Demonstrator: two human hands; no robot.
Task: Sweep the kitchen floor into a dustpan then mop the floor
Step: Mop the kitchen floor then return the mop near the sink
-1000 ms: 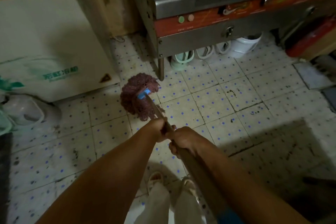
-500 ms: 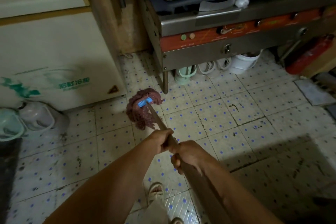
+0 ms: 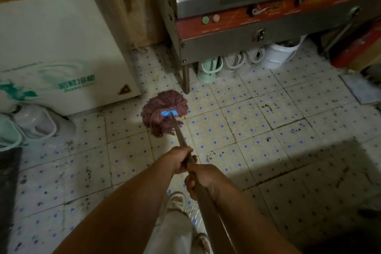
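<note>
Your left hand [image 3: 181, 160] is wrapped around the mop handle [image 3: 179, 134], fingers curled tight about the shaft, and your right hand [image 3: 203, 177] grips the same handle just behind it, the two hands almost touching. The mop head [image 3: 162, 111], a mass of reddish-purple strands fixed by a blue clamp [image 3: 169, 113], lies flat on the tiled floor [image 3: 257, 130], just beside the metal leg [image 3: 186, 80] of the steel counter unit [image 3: 237, 43] and near the lower corner of the white chest freezer [image 3: 61, 51]. The tiles are pale with blue dots and carry dark marks and stains. Under the counter stand several containers: a pale green jug [image 3: 209, 69], two white handled vessels [image 3: 244, 60] and a white bucket [image 3: 280, 53]; their contents cannot be told from this angle. At the left edge, against the freezer, a white bowl-like container [image 3: 39, 123] sits beside a green one [image 3: 8, 132]; the white one shows a hollow, dim interior with nothing discernible in it. Your sandalled foot [image 3: 176, 200] stands on the tiles below your hands.
</note>
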